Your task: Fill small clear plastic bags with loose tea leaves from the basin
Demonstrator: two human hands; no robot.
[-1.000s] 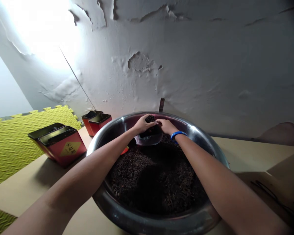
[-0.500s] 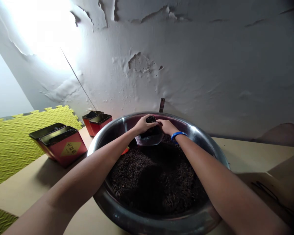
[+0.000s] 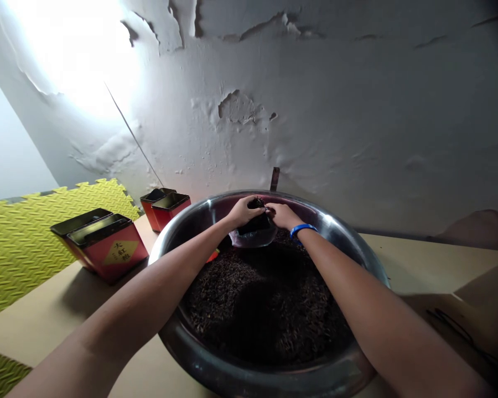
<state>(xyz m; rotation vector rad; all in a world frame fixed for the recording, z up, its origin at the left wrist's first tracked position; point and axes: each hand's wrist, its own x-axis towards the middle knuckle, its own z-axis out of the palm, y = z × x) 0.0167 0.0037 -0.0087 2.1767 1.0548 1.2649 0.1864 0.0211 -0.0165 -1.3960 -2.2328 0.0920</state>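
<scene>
Dark loose tea leaves (image 3: 228, 282) fill the bottom of a wide steel basin (image 3: 166, 235). Inside its far side, my two hands hold a clear plastic bag (image 3: 253, 239) packed with the same dark leaves. My left hand (image 3: 241, 212) is closed round the bag's upper left side, its thumb across the front. At the bag's upper right edge, the fingers of my right hand (image 3: 282, 215) pinch the plastic, with a blue band (image 3: 302, 229) on that wrist. Leaves show at the bag's mouth between the hands. A small orange-red thing (image 3: 213, 255) lies by the left forearm, mostly hidden.
Two red tins with black rims (image 3: 122, 254) stand left of the basin on the pale table (image 3: 37, 309). Two more red tins (image 3: 170, 213) are behind them. Yellow foam matting (image 3: 20, 243) is at left, a peeling wall behind, a dark cord (image 3: 452, 323) at right.
Both hands keep their hold on the bag in nearly the same place. The leaves at its mouth look slightly shifted; the basin and tins stay put.
</scene>
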